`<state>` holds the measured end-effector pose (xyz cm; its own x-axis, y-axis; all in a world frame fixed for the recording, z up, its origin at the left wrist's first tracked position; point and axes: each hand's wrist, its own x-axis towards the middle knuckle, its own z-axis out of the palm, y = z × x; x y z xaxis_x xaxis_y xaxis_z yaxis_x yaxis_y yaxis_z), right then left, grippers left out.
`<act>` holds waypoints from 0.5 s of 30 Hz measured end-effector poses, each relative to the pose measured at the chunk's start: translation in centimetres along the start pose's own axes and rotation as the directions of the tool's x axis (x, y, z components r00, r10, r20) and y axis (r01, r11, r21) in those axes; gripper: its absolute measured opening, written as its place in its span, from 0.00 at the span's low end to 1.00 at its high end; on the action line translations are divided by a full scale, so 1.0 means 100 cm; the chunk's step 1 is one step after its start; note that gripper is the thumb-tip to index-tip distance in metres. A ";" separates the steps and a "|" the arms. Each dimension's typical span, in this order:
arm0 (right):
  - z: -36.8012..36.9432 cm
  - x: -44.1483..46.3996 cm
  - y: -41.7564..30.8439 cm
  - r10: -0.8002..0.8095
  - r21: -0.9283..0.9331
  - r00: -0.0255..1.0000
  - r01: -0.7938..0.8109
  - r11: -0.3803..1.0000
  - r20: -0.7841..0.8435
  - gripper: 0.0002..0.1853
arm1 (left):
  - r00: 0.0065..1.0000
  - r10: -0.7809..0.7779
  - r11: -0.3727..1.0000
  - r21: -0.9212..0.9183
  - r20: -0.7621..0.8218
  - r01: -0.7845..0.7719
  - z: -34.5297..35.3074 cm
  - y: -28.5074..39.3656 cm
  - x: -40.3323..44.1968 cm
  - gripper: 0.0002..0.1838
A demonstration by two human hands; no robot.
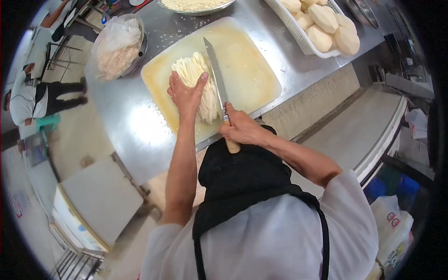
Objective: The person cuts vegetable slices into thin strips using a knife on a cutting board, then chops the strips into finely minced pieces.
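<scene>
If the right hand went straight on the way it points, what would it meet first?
Likely the near end of the pale yellow shredded strips on the yellowed, rectangular board. Depth is unclear: the right hand, gripping the wooden-handled steel knife, might pass above.

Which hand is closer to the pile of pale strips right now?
Left. The left hand rests on the pale strips; the right hand is off to their right, gripping the knife.

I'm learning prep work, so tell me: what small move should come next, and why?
Probably tuck in the thumb of the left hand before any cut: it sticks out over the pale strips, close to the knife that the right hand grips.
</scene>
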<state>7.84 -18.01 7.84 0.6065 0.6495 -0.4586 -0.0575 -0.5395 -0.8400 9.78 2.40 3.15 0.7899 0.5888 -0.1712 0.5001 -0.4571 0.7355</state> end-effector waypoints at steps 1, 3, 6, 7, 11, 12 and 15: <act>0.010 -0.001 -0.004 0.003 0.029 1.000 -0.003 1.000 -0.015 0.47 | 0.999 0.030 1.000 0.001 0.027 -0.030 -0.003 -0.001 0.003 0.70; 0.026 0.001 -0.010 0.014 0.096 1.000 -0.014 0.995 -0.009 0.51 | 0.992 0.097 0.995 -0.002 0.085 -0.097 -0.009 -0.004 0.010 0.68; 0.056 0.010 -0.013 -0.002 0.121 0.996 0.013 0.993 -0.086 0.53 | 0.961 0.208 0.977 -0.003 0.183 -0.211 -0.020 -0.013 0.032 0.66; 0.066 0.013 -0.014 -0.064 0.160 0.988 0.086 0.983 -0.141 0.56 | 0.944 0.244 0.968 -0.002 0.222 -0.250 -0.024 -0.016 0.041 0.65; 0.107 0.033 -0.026 -0.065 0.299 0.963 0.144 0.943 -0.260 0.57 | 0.837 0.392 0.913 -0.046 0.381 -0.406 -0.034 -0.016 0.070 0.59; 0.113 0.038 -0.035 -0.020 0.325 0.960 0.114 0.939 -0.279 0.58 | 0.794 0.434 0.891 -0.070 0.425 -0.449 -0.037 -0.014 0.080 0.58; 0.130 0.049 -0.041 -0.010 0.372 0.909 0.181 0.911 -0.416 0.53 | 0.717 0.490 0.859 -0.136 0.495 -0.494 -0.039 -0.017 0.100 0.55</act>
<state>0.71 -5.66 5.27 0.8821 0.3731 -0.2876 -0.2376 -0.1746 -0.9555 15.46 11.65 2.75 0.9874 -0.1321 -0.0867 -0.0085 -0.5926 0.8055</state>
